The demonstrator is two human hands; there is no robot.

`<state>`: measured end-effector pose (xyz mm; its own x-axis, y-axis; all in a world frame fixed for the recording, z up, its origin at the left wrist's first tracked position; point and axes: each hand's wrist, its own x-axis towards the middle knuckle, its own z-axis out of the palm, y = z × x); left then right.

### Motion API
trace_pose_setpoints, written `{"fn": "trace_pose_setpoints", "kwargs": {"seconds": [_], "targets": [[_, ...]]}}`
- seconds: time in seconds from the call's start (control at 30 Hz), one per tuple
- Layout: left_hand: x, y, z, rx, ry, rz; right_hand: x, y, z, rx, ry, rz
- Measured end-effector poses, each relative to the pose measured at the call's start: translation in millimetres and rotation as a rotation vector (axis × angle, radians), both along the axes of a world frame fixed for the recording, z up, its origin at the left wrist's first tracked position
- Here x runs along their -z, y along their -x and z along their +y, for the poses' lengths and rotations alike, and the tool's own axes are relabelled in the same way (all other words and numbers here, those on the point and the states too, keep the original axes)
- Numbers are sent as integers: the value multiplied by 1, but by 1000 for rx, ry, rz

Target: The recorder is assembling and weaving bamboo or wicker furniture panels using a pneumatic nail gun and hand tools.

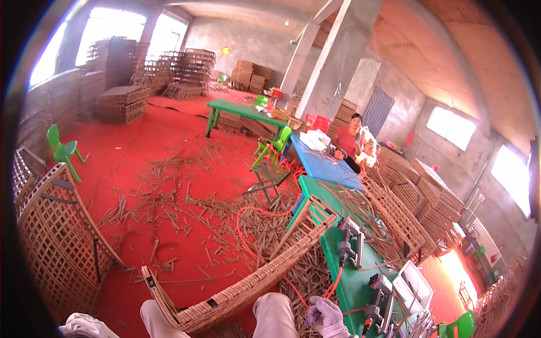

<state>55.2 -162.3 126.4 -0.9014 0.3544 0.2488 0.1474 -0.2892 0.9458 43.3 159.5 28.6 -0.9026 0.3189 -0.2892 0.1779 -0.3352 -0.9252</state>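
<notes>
The right hand [327, 318], in a pale glove, is near the edge of a green table [355, 281]; its fingers are bent and narrow, but I cannot tell if they hold something. At the lower left there is a white shape [85, 326]; I cannot tell if it is the left hand, nor how its fingers stand. The brown woven frame [253, 281] lies slanting across the front of the knees [276, 316]. On the table are 2 air tools [347, 243] and a white tray [424, 281]. Farther, brown strips [174, 211] cover the red floor [127, 160], and 1 person [346, 142] sits beside a blue table [322, 160].
</notes>
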Motion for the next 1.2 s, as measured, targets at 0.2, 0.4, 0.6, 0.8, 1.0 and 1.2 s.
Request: {"fn": "trace_pose_setpoints", "kwargs": {"seconds": [0.2, 0.4, 0.6, 0.8, 1.0, 1.2], "targets": [[0, 1, 1, 31, 7, -2, 6, 2, 8, -169, 151, 92], [1, 3, 0, 60, 13, -13, 4, 6, 4, -155, 195, 58], [3, 5, 1, 84, 26, -21, 2, 9, 1, -170, 151, 48], [1, 7, -1, 102, 45, -22, 1, 6, 2, -179, 172, 61], [-16, 4, -14, 99, 54, 34, -5, -7, 3, -134, 103, 65], [-52, -21, -56, 36, 57, 199, -18, -14, 8, -15, -59, 113]]}}
